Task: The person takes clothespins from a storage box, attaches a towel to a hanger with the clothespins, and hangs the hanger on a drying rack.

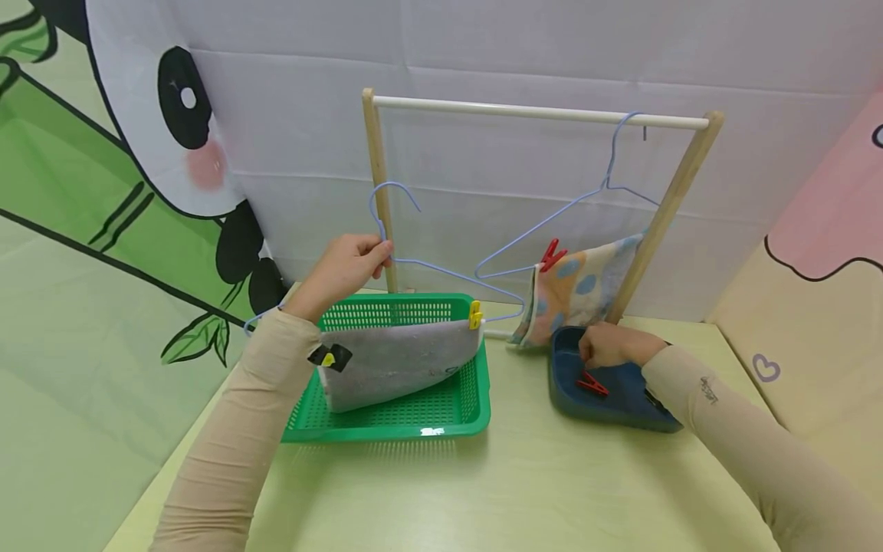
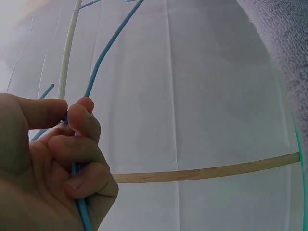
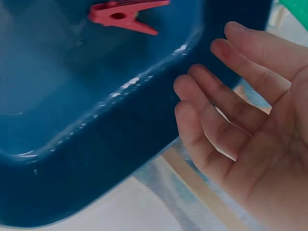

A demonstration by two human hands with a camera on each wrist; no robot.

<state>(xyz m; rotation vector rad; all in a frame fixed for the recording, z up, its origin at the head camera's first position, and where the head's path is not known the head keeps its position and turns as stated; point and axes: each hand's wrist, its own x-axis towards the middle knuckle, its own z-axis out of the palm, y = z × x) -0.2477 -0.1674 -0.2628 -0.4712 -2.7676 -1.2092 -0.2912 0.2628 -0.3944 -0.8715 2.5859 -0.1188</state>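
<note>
Room above red clip (image 1: pixel 593 385) for your right hand (image 1: pixel 612 345); blue tray (image 1: pixel 607 414) walls it in. Rack post (image 1: pixel 665 215) and patterned cloth (image 1: pixel 576 291) block the far side. You can pass along table (image 1: pixel 524 483) front.

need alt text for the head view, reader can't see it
A person's left hand holds a blue hanger with gray cloth over a green basket, while the right hand reaches into a blue tray containing a red clip. A patterned cloth hangs from a rack behind.
</note>
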